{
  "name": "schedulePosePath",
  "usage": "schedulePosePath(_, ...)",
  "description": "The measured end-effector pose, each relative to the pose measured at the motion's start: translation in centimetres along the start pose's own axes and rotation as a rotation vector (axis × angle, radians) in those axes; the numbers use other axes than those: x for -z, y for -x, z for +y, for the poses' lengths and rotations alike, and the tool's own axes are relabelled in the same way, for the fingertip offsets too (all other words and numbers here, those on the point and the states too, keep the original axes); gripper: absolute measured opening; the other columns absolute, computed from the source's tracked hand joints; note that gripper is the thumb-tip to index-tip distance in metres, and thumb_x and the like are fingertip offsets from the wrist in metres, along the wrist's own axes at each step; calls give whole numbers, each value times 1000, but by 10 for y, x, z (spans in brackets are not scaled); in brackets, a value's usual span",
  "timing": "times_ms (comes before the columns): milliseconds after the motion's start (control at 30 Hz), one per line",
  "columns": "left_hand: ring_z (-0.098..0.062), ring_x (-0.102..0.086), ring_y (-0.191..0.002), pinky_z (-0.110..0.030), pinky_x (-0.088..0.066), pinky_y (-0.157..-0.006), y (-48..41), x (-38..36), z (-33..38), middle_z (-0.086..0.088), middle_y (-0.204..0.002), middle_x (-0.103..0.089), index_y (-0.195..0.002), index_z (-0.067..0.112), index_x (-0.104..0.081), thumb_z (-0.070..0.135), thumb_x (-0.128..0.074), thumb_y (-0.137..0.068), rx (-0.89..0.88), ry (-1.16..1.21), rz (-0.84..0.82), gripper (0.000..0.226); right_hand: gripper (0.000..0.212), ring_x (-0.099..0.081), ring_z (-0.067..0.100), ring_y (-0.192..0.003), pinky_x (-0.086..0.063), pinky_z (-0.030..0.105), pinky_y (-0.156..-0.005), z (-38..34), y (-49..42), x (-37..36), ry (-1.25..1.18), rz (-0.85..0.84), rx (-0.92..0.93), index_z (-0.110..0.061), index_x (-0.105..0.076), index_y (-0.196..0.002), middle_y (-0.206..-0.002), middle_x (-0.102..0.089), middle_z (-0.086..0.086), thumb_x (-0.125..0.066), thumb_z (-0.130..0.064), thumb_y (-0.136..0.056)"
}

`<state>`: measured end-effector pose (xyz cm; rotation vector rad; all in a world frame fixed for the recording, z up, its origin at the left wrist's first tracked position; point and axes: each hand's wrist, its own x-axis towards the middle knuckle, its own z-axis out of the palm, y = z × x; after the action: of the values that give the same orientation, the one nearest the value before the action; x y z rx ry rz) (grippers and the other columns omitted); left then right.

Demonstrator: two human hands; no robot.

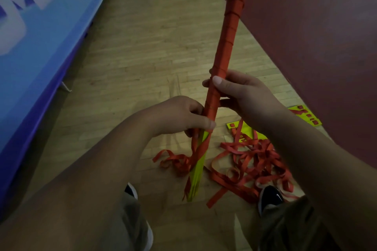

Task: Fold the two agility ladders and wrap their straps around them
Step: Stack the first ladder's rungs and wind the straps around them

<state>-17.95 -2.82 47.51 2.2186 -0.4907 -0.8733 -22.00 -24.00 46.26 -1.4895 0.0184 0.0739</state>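
Currently, the folded ladder bundle stands tilted above the wooden floor. The right hand grips its wrapped section. Just below, the left hand pinches the red strap against it. Ladder 2 lies tangled at right.

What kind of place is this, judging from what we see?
Probably a sports hall or gym: a wood-strip floor with a dark red zone, a blue lettered panel at the left, and a strap-wrapped agility ladder.
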Motion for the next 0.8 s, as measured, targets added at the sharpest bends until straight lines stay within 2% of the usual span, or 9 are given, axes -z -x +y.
schedulePosePath(67, -19, -82, -91, -39, -62, -94, 1, 1, 1, 1, -97, -84, -108, 21, -81, 51, -83, -90, -1, 31, -3, 35, 31, -74, 32, -124, -60, 53, -107, 0, 1, 3, 13, -22, -7, -14, -73, -134, -129, -80, 8, -70, -28, -107)
schedulePosePath(167, -21, -81, -88, -34, -61, -86, 0, -1, 0, -1, -95, -84, -107, 19, -82, 47, -84, -90, -4, 51, 13, 33, 31, -75, 31, -124, -55, 61, -113, 2, 2, 4, 36, -25, -29, -13, -72, -135, -129, -80, 8, -68, -29, -109)
schedulePosePath(233, -23, -81, -89, -36, -63, -87, -1, -2, -1, -2, -94, -84, -105, 19, -82, 47, -83, -90, -6, 57, 32, 33, 32, -75, 32, -123, -53, 63, -115, 4, 2, 5, 32, -22, -43, -12, -72, -135, -128, -80, 8, -68, -29, -109)
schedulePosePath(333, -22, -81, -91, -41, -63, -94, -1, 0, -2, 0, -96, -84, -106, 22, -83, 56, -82, -87, -14, 39, 14, 39, 34, -75, 33, -123, -53, 63, -115, 4, 0, 6, 7, 0, -60, -9, -73, -134, -127, -80, 10, -70, -30, -108)
schedulePosePath(433, -11, -81, -88, -36, -63, -91, 0, 4, -1, 6, -97, -84, -107, 26, -81, 72, -76, -84, -17, -52, -33, 51, 34, -73, 38, -124, -54, 63, -114, 8, -1, 8, -33, 44, -84, -8, -74, -132, -125, -81, 11, -73, -29, -105)
schedulePosePath(567, -11, -80, -88, -40, -65, -90, 4, 6, -2, 14, -97, -82, -108, 36, -81, 93, -58, -71, 18, -146, -53, 71, 35, -74, 35, -125, -58, 50, -104, 6, 0, 6, -55, 84, -119, -11, -73, -133, -124, -82, 6, -72, -33, -106)
schedulePosePath(700, -7, -77, -86, -37, -64, -85, 8, 10, -1, 16, -94, -82, -108, 37, -80, 96, -50, -70, 27, -201, -31, 76, 32, -78, 31, -116, -58, 39, -92, 3, 1, 3, -62, 110, -130, -14, -74, -129, -121, -83, 5, -73, -34, -105)
schedulePosePath(800, -8, -76, -90, -37, -64, -90, 9, 9, -2, 13, -96, -82, -107, 36, -80, 95, -52, -72, 66, -236, -29, 74, 33, -79, 24, -109, -59, 37, -88, 5, 1, 0, -36, 106, -135, -15, -74, -131, -120, -83, 5, -74, -35, -104)
